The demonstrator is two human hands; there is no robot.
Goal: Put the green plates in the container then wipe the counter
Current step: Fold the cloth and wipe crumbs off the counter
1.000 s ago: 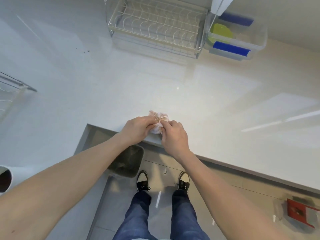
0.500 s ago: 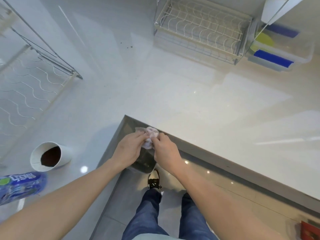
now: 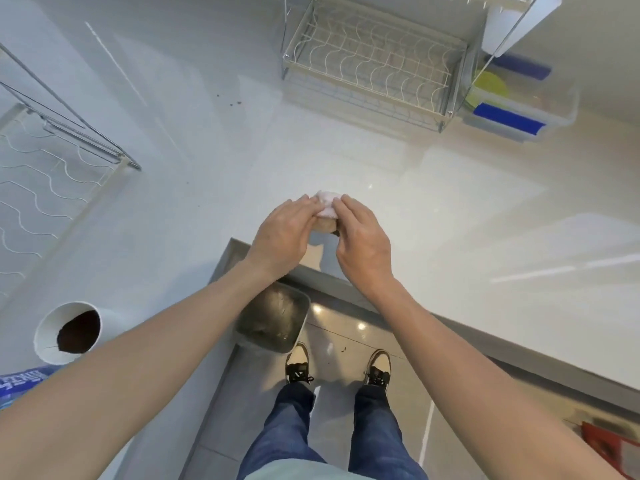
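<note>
Both hands hold a crumpled white cloth (image 3: 327, 205) over the white counter (image 3: 398, 209), near its inner corner. My left hand (image 3: 282, 233) grips the cloth's left side and my right hand (image 3: 363, 239) grips its right side. A brownish patch shows on the cloth's underside. The green plates (image 3: 486, 89) lie inside a clear plastic container (image 3: 554, 110) with blue handles at the far right, behind the wire rack. Small dark crumbs (image 3: 234, 103) dot the counter at the back.
An empty wire dish rack (image 3: 372, 65) stands at the back. A second wire rack (image 3: 52, 168) is at the left. A white cup (image 3: 69, 332) with dark grounds lies on its side at the left. A grey bin (image 3: 273, 318) stands on the floor below the counter corner.
Both hands have carried the cloth from over the bin at the counter's edge up and forward over the counter top. The view has shifted as my head moved.
</note>
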